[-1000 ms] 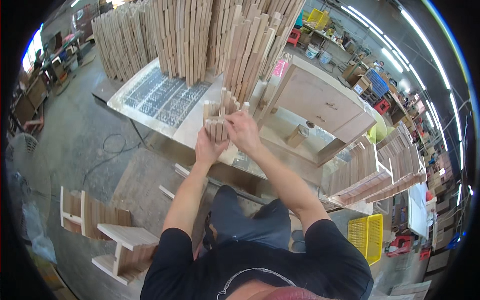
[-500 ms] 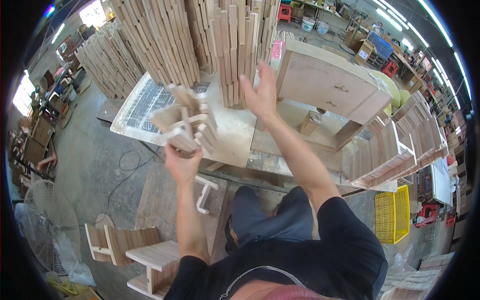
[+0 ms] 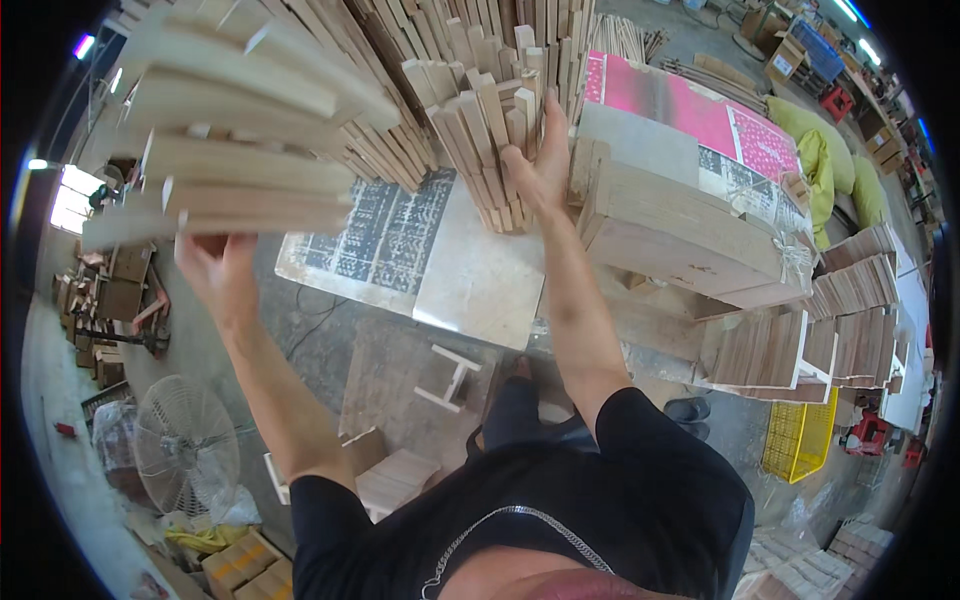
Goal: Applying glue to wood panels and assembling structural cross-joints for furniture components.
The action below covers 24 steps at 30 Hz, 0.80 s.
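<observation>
My left hand (image 3: 222,275) is closed around the lower edge of a bundle of pale wooden strips (image 3: 255,160), lifted at the upper left. The bundle is smeared by motion, and my fingertips are partly hidden behind it. To the right, my right hand (image 3: 540,175) lies along the side of an upright stack of wooden strips (image 3: 483,140). Its thumb rests on the front and its fingers stretch upward, apart from the thumb. This stack stands on the worktable (image 3: 480,290), with uneven top ends.
A pale wooden cabinet piece (image 3: 690,230) sits right of the stack. Slatted wooden pieces (image 3: 755,345) stand farther right, above a yellow crate (image 3: 800,440). A floor fan (image 3: 185,440) is at lower left. An H-shaped wooden frame (image 3: 450,378) lies below the table edge.
My left hand has carried the bundle up and to the left, from above the table's front. My right hand has come against the upright stack. The view has shifted, with my legs straighter.
</observation>
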### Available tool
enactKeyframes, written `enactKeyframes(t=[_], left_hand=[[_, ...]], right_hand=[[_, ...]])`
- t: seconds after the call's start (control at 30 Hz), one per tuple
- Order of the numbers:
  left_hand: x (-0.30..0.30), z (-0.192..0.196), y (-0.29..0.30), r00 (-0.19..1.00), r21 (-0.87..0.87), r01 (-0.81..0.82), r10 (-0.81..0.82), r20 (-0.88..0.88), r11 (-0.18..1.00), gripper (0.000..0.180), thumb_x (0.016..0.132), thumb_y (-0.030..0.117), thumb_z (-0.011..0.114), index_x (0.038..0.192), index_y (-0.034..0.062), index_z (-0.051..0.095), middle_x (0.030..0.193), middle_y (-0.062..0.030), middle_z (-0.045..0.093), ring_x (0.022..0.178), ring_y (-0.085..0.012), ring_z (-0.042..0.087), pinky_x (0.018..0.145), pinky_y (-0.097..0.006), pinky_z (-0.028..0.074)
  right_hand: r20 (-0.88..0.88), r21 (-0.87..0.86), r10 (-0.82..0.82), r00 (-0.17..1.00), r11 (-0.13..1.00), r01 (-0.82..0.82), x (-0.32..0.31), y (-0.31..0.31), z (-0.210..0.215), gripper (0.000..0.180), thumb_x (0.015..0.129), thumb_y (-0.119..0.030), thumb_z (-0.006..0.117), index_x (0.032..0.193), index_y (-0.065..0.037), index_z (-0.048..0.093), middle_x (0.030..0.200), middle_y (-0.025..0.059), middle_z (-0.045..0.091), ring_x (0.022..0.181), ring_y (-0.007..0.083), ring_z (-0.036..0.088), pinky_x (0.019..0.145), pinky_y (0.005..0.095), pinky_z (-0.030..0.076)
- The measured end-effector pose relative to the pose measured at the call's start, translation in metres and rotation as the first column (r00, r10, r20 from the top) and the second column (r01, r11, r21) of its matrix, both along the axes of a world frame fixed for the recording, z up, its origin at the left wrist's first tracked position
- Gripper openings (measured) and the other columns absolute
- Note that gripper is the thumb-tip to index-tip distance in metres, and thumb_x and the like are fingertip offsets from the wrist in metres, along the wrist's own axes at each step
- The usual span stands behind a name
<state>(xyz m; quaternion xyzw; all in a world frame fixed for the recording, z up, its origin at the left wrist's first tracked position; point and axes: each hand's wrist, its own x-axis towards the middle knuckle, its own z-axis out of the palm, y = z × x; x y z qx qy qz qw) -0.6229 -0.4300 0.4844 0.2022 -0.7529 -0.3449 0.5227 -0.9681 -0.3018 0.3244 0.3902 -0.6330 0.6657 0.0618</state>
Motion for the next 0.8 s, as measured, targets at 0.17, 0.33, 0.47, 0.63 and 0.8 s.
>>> enactKeyframes(t=[0.17,0.33,0.47,0.63,0.8], left_hand=[[-0.114,0.053,-0.030,0.960,0.104,0.280,-0.278,-0.036,0.954,0.044,0.078,0.005,0.073,0.119,-0.0057,0.060,0.103,-0.0084,0.068,0.093,-0.0173,0.065,0.084,-0.033,0.054],[-0.176,0.074,-0.063,0.916,0.149,0.315,-0.342,0.208,0.937,0.047,0.074,0.006,0.072,0.118,-0.0083,0.060,0.103,-0.0111,0.070,0.096,-0.0191,0.067,0.086,-0.033,0.054],[-0.204,0.068,-0.081,0.876,0.168,0.362,-0.396,0.276,0.917,0.050,0.072,0.009,0.073,0.117,-0.0085,0.060,0.102,-0.0111,0.071,0.095,-0.0186,0.067,0.087,-0.032,0.053],[-0.219,0.063,-0.075,0.861,0.195,0.386,-0.428,0.275,0.902,0.050,0.071,0.009,0.074,0.116,-0.0080,0.061,0.103,-0.0105,0.071,0.095,-0.0179,0.067,0.087,-0.032,0.052],[-0.216,0.046,-0.086,0.835,0.209,0.387,-0.438,0.335,0.898,0.050,0.072,0.008,0.074,0.118,-0.0075,0.060,0.107,-0.0101,0.070,0.100,-0.0174,0.066,0.091,-0.031,0.051]], right_hand=[[0.238,-0.109,0.086,0.967,0.992,-0.061,-0.007,0.003,0.005,0.091,0.070,-0.006,0.061,0.153,0.008,0.029,0.151,0.0243,0.042,0.145,0.0333,0.036,0.121,0.0391,0.025],[0.174,-0.044,0.109,0.979,0.994,-0.103,-0.013,0.003,-0.001,0.091,0.068,-0.005,0.064,0.152,0.004,0.032,0.150,0.0252,0.040,0.142,0.0381,0.038,0.121,0.0408,0.030],[0.076,0.099,-0.040,0.996,0.995,0.033,-0.015,0.005,0.002,0.093,0.066,-0.010,0.066,0.152,0.003,0.033,0.147,0.0268,0.043,0.140,0.0413,0.039,0.121,0.0431,0.030],[0.130,0.074,-0.057,0.990,0.996,0.048,-0.009,0.002,0.011,0.083,0.065,-0.011,0.064,0.144,0.003,0.042,0.133,0.0242,0.051,0.131,0.0387,0.046,0.117,0.0421,0.033],[0.062,0.186,-0.137,0.989,0.975,0.123,-0.004,0.008,0.021,0.079,0.067,-0.012,0.065,0.142,0.002,0.044,0.129,0.0252,0.053,0.124,0.0416,0.047,0.112,0.0451,0.038]])
